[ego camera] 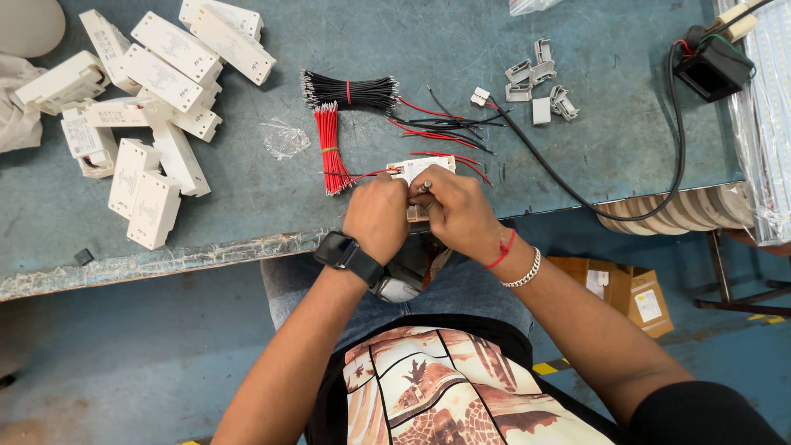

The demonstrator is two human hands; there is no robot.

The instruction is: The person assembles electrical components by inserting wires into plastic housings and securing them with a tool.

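Both forearms reach forward and converge near the table's near edge. The left hand [376, 216] is curled in a loose fist, knuckles up. The right hand [456, 211] sits just beside it, fingers bent inward, thumb touching the left.

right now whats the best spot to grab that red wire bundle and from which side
Grip the red wire bundle around its middle, at the yellowish tie that cinches the strands, probably coming from above with fingers on its left and right sides. It lies flat on the table, running away from the edge, with bare table on its left. Its near end fans out by the left hand.
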